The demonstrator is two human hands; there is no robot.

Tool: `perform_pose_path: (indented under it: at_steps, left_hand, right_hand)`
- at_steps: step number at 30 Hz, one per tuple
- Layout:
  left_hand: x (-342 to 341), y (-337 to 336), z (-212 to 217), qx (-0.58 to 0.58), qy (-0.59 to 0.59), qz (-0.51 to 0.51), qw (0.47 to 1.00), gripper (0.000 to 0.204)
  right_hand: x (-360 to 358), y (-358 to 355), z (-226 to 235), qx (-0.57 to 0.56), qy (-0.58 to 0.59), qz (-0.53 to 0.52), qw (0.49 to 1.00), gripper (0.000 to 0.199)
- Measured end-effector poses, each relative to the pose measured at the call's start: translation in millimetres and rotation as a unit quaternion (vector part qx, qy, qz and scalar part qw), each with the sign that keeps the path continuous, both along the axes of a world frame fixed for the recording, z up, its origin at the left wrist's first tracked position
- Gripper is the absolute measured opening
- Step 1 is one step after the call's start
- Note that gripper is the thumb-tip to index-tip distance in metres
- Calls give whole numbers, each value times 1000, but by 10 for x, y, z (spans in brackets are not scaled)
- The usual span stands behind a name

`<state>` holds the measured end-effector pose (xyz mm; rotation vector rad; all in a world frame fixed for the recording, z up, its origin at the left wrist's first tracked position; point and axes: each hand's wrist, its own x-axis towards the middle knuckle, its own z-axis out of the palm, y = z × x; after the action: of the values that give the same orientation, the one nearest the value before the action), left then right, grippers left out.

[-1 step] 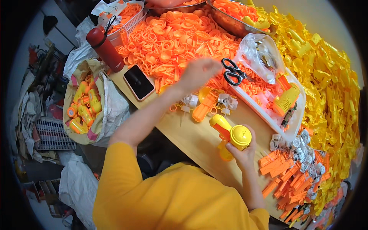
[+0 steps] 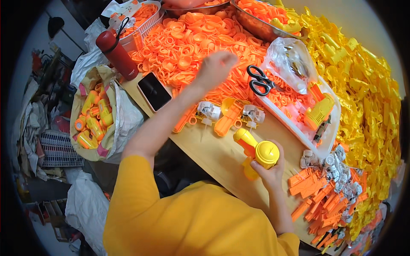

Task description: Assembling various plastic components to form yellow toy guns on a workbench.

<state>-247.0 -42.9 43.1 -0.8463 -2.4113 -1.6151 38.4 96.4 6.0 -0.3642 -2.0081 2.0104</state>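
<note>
My right hand [image 2: 272,170] is wrapped round a yellow plastic toy [image 2: 267,153] with a round domed end, a yellow arm and an orange part between. It is held above the near edge of the wooden table [image 2: 196,143]. Over the heap of orange plastic parts [image 2: 188,42], my left hand [image 2: 216,69] has its fingers curled in; whatever they may hold is hidden. Between the hands lie toy halves with clear white mechanisms [image 2: 210,110] and an orange piece [image 2: 228,119]. Black-handled scissors [image 2: 259,81] rest to the right of my left hand.
A phone [image 2: 154,91] and a red flask [image 2: 116,55] stand at the left. Below them, a sack [image 2: 77,115] holds finished-looking yellow toys. On the right are a white tray [image 2: 294,128], orange strips [image 2: 307,182] and a tall heap of yellow shells [image 2: 363,89].
My left hand has moved left and slightly up, away from the scissors, and its fingers are more curled. My right hand and the yellow toy stay almost in place.
</note>
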Motion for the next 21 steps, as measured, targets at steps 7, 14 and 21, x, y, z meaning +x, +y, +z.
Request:
perform_pose_path:
  at_steps: [7,14,21]
  left_hand:
    - [-1361,-149,-178,-399,-3,204,894,47]
    - [-1357,-136,-346,-245,1,187,951,40]
    - [-941,-245,46,35,-209,-99,972,21]
  right_hand:
    - [59,-86,-82,197,37,21,979,71]
    - [18,-119,-140,204,40,14,978,69]
    - [10,-116,-109,203,60,-5,977,69]
